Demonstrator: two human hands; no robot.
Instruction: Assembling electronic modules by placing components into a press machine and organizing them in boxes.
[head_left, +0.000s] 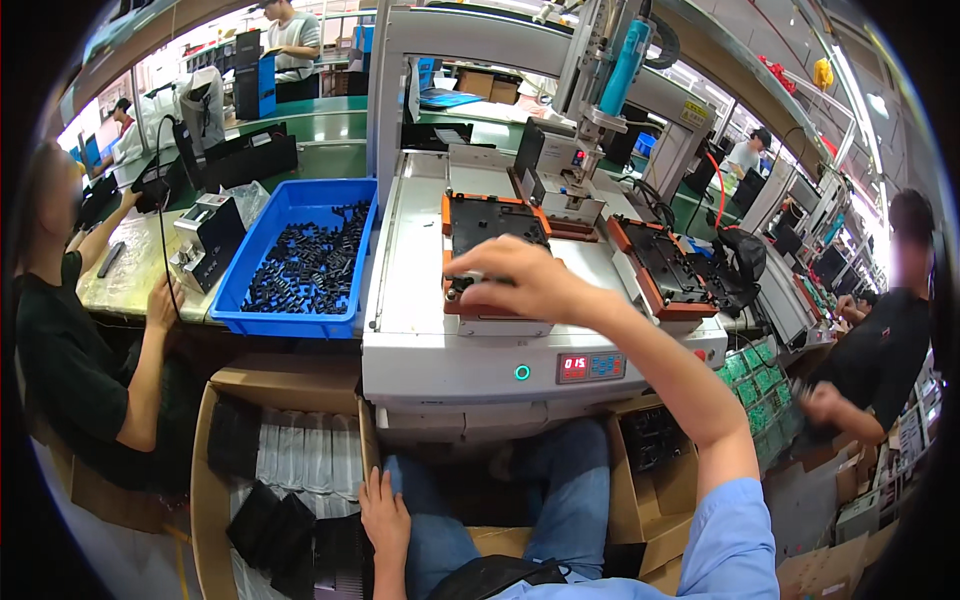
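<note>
My right hand (525, 277) reaches over the front of the left orange-edged fixture (447, 215) on the white machine. Its fingers and thumb curl around a small dark piece at the fixture's front left corner; what that piece is stays unclear. A flat black panel (490, 222) lies inside this fixture, partly hidden by the hand. My left hand (385, 512) hangs low beside my left thigh, at the edge of the cardboard box (367, 430), fingers stretched out and holding nothing. To the right, a second orange-edged fixture (690, 308) carries another black panel (660, 255).
A blue bin (345, 324) of small black parts stands left of the machine (420, 365). Above the fixtures hangs a dispensing head with a teal cylinder (626, 68). The cardboard box holds black pieces and wrapped stacks; another box (655, 500) sits right. Co-workers flank me.
</note>
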